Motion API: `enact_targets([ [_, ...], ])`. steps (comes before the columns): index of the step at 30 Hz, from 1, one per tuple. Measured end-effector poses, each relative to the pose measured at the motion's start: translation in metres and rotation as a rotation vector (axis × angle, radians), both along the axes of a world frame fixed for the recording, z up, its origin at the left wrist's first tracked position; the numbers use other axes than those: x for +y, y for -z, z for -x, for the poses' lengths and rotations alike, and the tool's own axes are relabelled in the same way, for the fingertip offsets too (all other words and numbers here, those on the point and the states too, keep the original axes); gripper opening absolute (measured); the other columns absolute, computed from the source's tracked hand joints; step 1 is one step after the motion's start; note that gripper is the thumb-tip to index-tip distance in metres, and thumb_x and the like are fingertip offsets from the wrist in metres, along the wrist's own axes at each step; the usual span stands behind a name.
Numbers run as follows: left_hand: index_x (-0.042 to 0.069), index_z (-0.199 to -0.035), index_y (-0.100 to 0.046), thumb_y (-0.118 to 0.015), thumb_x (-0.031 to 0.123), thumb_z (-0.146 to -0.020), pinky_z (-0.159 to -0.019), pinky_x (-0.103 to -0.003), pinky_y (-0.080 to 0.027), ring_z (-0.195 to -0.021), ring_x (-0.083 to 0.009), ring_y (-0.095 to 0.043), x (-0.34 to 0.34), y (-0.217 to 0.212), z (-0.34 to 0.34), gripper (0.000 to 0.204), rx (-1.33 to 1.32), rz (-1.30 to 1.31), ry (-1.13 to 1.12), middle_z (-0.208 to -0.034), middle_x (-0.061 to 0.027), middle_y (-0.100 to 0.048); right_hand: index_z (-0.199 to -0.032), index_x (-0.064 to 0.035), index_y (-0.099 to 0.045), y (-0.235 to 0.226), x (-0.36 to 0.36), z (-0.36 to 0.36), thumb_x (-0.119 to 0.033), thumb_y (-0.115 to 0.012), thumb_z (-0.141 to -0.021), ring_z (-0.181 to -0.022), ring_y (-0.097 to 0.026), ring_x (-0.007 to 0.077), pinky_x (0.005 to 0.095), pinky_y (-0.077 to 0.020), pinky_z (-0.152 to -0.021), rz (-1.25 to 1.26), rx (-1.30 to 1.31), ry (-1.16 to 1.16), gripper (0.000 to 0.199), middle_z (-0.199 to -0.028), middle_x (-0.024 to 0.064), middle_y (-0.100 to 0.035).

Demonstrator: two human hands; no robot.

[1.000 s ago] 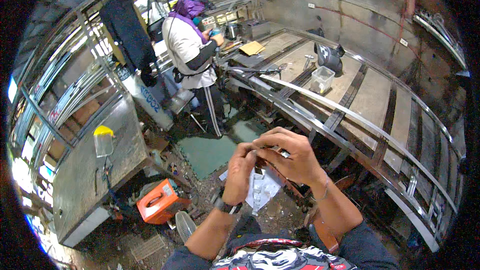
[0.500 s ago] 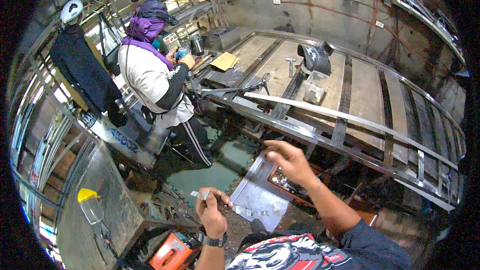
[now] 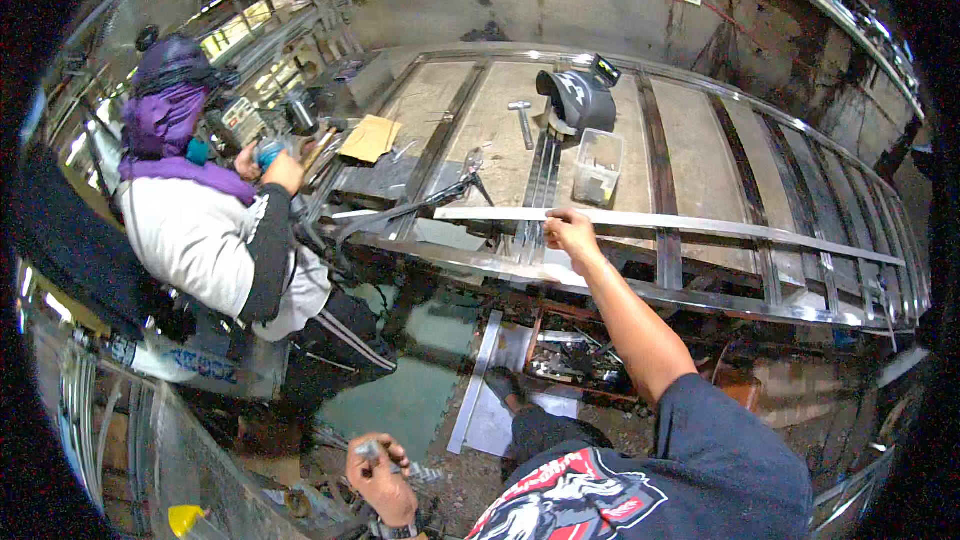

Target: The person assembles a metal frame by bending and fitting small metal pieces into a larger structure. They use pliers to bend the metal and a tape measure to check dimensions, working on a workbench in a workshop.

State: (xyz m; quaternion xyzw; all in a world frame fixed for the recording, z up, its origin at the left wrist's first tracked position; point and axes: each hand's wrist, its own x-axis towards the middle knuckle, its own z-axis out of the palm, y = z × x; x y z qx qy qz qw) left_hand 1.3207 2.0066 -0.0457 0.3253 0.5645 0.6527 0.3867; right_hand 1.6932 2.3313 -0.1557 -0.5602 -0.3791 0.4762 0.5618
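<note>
My right hand (image 3: 570,234) reaches forward, its fingers closed at the near edge of a long, light metal flat bar (image 3: 700,225). That bar lies across a large metal frame (image 3: 657,140) with dark crossbars. Low in front of me, my left hand (image 3: 382,485) is closed on small grey metal pieces (image 3: 370,451), partly hidden by the fingers; their exact kind is not clear. Close beyond the bar sit a clear plastic box (image 3: 600,165) with small items in it, a black welding helmet (image 3: 580,100) and a hammer (image 3: 522,122).
To the left stands a co-worker (image 3: 200,230) in a purple head covering, holding a blue tool (image 3: 270,152). A piece of brown cardboard (image 3: 370,138) lies on the frame's left end. On the floor are a metal sheet (image 3: 480,390) and an open tray of scrap (image 3: 580,358).
My right hand has moved forward from mid-air to the flat bar. My left hand has dropped lower, still holding the small metal pieces. The view has shifted right, and a foot has come forward.
</note>
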Motion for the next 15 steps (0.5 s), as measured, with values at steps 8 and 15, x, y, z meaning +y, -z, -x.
enact_targets([
  [8, 0.008, -0.107, -0.053, -0.061, 0.025, -0.102, -0.049, -0.025, -0.043, -0.065, -0.0137, -0.054, 0.104, 0.014, 0.029, 0.019, -0.011, -0.027, -0.001, -0.082, -0.0056, -0.057, -0.109, 0.0018, -0.067, 0.077, 0.193, -0.001, -0.005, -0.065, -0.087, -0.060, -0.060, 0.0139, 0.0286, -0.0476, -0.049, 0.140, -0.009, 0.150, 0.023, -0.077, 0.0057, -0.066],
  [15, 0.008, -0.131, -0.050, -0.068, 0.019, -0.096, -0.056, -0.028, -0.048, -0.078, -0.0163, -0.057, 0.161, 0.039, 0.040, 0.041, 0.018, 0.088, -0.002, -0.104, -0.0072, -0.056, -0.091, 0.0012, -0.068, 0.143, 0.345, -0.003, -0.006, -0.067, -0.084, -0.048, -0.054, 0.0158, 0.0311, -0.0395, -0.040, 0.249, -0.169, 0.128, 0.010, -0.069, 0.0054, -0.063],
])
